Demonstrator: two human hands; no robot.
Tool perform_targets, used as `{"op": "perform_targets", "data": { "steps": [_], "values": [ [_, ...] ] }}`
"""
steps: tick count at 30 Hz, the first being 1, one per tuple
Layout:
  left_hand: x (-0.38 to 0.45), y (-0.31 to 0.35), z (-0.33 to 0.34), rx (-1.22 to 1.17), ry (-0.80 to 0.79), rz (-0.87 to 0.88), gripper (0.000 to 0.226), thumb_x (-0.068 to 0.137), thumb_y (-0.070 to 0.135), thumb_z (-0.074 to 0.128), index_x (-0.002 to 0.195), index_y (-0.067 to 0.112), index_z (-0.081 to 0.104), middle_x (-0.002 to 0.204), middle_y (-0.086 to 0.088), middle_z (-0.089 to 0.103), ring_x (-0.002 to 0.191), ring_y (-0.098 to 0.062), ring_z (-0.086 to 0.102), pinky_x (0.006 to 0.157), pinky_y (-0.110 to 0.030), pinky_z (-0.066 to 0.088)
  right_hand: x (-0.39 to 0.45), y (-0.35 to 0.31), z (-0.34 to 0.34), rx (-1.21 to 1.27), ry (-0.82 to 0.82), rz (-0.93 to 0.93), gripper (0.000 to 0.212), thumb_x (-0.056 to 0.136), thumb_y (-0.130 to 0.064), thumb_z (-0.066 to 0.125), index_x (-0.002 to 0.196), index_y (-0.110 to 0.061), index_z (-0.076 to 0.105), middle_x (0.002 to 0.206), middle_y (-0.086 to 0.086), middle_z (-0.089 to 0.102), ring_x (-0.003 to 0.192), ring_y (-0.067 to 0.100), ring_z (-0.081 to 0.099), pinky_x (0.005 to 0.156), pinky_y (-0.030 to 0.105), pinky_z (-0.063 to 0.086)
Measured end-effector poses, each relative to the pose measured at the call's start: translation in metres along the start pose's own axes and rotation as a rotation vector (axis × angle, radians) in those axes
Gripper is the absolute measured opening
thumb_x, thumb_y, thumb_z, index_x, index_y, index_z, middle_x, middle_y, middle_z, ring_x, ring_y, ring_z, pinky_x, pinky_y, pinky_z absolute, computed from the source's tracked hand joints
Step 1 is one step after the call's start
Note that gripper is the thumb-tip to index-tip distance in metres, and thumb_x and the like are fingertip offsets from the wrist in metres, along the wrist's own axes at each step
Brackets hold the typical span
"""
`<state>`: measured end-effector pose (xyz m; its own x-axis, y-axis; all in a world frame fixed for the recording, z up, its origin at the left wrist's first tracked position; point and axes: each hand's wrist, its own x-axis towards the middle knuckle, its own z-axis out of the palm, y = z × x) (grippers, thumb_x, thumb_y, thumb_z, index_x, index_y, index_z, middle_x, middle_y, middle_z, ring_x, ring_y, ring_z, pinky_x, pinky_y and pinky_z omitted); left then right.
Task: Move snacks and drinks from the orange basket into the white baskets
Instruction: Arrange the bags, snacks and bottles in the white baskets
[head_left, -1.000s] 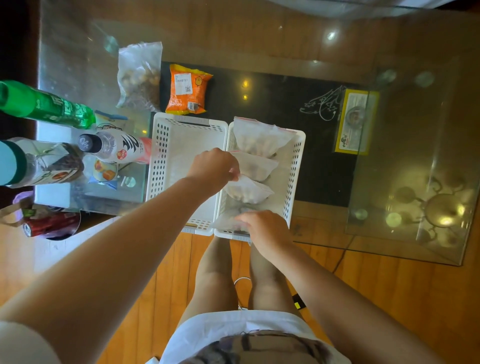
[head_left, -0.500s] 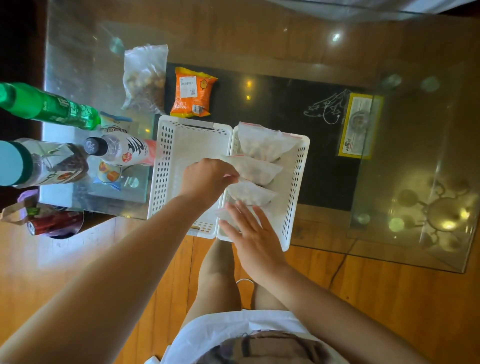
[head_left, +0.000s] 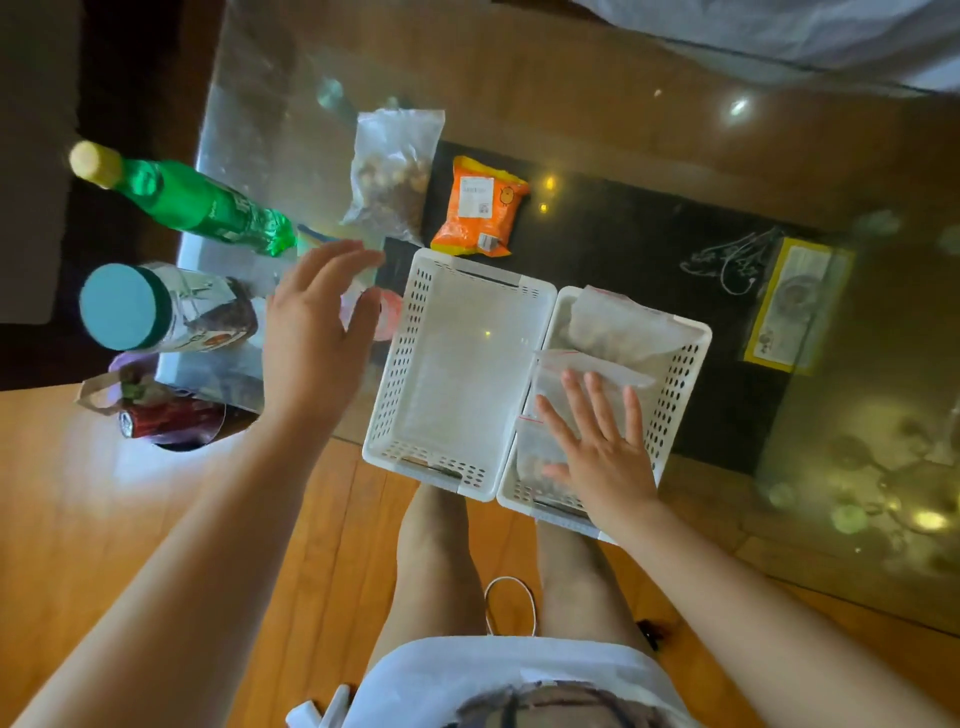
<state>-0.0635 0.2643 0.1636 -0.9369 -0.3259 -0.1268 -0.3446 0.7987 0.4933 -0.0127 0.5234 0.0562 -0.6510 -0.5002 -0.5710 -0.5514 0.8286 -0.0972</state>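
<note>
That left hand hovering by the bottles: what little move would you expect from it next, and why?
Probably it reaches down onto the white bottle with the pink label just beneath it. The left hand hangs open and empty there, the left white perforated basket holds nothing, and the right hand lies flat on clear bags in the right white basket.

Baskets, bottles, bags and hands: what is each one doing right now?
Left white basket: empty.
Right white basket: holds clear bags.
Clear bags: lying flat.
Right hand: flat on the bags.
Left hand: open, above the table.
Green bottle: capped.
Orange snack bag: sealed, outside baskets.
</note>
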Motion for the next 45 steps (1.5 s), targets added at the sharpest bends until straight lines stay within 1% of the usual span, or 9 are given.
{"op": "perform_targets", "data": {
  "steps": [2, 7, 10, 17, 28, 34, 36, 38, 45],
  "values": [
    [0.012, -0.017, -0.009, -0.022, 0.042, -0.055, 0.032, 0.088, 0.012, 0.053, 0.118, 0.014, 0.063, 0.128, -0.005, 0.058, 0.113, -0.022, 0.055, 0.097, -0.038, 0.046, 0.004, -0.007, -0.012, 0.025, -0.034, -0.003, 0.075, 0.090, -0.058, 0.031, 0.142, -0.035, -0.017, 0.156, 0.011, -0.014, 0.140, 0.034, -0.018, 0.108, 0.055, -0.017],
    [0.048, -0.050, -0.005, -0.019, -0.111, -0.167, 0.028, 0.092, 0.022, 0.052, 0.116, 0.015, 0.064, 0.124, -0.007, 0.062, 0.106, -0.026, 0.059, 0.086, -0.032, 0.045, 0.044, -0.032, -0.070, 0.175, 0.121, -0.008, 0.046, 0.086, -0.041, 0.057, 0.126, -0.019, 0.055, 0.137, 0.014, 0.049, 0.127, 0.033, 0.045, 0.101, 0.051, 0.035],
    [0.065, -0.059, 0.008, -0.020, -0.330, -0.267, 0.028, 0.092, 0.036, 0.049, 0.105, 0.021, 0.069, 0.115, -0.006, 0.066, 0.102, -0.029, 0.061, 0.082, -0.036, 0.049, 0.095, -0.048, -0.106, 0.343, 0.210, 0.026, 0.036, 0.089, -0.033, 0.055, 0.121, -0.018, 0.058, 0.131, 0.010, 0.052, 0.121, 0.030, 0.046, 0.097, 0.045, 0.036],
    [0.064, -0.060, 0.017, -0.069, -0.286, -0.203, 0.025, 0.080, 0.031, 0.047, 0.072, 0.020, 0.068, 0.082, 0.002, 0.071, 0.078, -0.024, 0.063, 0.066, -0.029, 0.045, 0.257, -0.070, -0.173, 0.622, 0.273, 0.183, 0.034, 0.089, -0.020, 0.053, 0.122, -0.011, 0.055, 0.128, 0.013, 0.050, 0.121, 0.031, 0.044, 0.100, 0.036, 0.033],
    [0.065, -0.071, 0.010, -0.110, -0.365, -0.098, 0.030, 0.079, 0.032, 0.040, 0.072, 0.025, 0.069, 0.080, 0.011, 0.069, 0.078, -0.014, 0.061, 0.067, -0.027, 0.044, 0.391, -0.061, -0.179, 0.478, -0.062, 0.362, 0.055, 0.097, -0.028, 0.036, 0.147, -0.018, 0.015, 0.157, 0.007, 0.013, 0.145, 0.028, 0.000, 0.116, 0.046, 0.007],
    [0.058, -0.057, 0.006, -0.094, -0.418, -0.081, 0.034, 0.080, 0.033, 0.037, 0.077, 0.023, 0.069, 0.085, 0.009, 0.069, 0.084, -0.015, 0.060, 0.071, -0.029, 0.046, 0.358, -0.054, -0.183, 0.353, 0.151, 0.378, 0.034, 0.097, -0.026, 0.037, 0.124, -0.013, 0.052, 0.125, 0.014, 0.057, 0.119, 0.034, 0.044, 0.098, 0.042, 0.030],
    [0.054, -0.049, 0.004, -0.086, -0.426, -0.086, 0.029, 0.081, 0.030, 0.042, 0.077, 0.022, 0.069, 0.085, 0.008, 0.069, 0.084, -0.016, 0.060, 0.071, -0.027, 0.043, 0.347, -0.049, -0.187, 0.429, 0.107, 0.383, 0.019, 0.093, -0.025, 0.046, 0.090, -0.014, 0.061, 0.098, 0.011, 0.063, 0.103, 0.034, 0.052, 0.090, 0.040, 0.034],
    [0.051, -0.047, 0.006, -0.050, -0.383, -0.061, 0.021, 0.079, 0.026, 0.049, 0.075, 0.020, 0.069, 0.083, 0.007, 0.070, 0.082, -0.017, 0.061, 0.069, -0.024, 0.039, 0.330, -0.051, -0.195, 0.593, 0.082, 0.373, 0.034, 0.085, -0.022, 0.057, 0.055, -0.016, 0.042, 0.064, 0.004, 0.047, 0.077, 0.030, 0.049, 0.073, 0.035, 0.034],
    [0.069, -0.075, 0.013, -0.046, -0.403, -0.089, 0.034, 0.084, 0.030, 0.038, 0.085, 0.018, 0.070, 0.098, 0.003, 0.069, 0.093, -0.019, 0.059, 0.075, -0.028, 0.041, 0.257, -0.074, -0.208, 1.106, 0.217, 0.193, 0.010, 0.083, -0.017, 0.064, 0.083, -0.008, 0.067, 0.065, -0.003, 0.053, 0.064, 0.012, 0.046, 0.054, 0.020, 0.033]
  ]
}}
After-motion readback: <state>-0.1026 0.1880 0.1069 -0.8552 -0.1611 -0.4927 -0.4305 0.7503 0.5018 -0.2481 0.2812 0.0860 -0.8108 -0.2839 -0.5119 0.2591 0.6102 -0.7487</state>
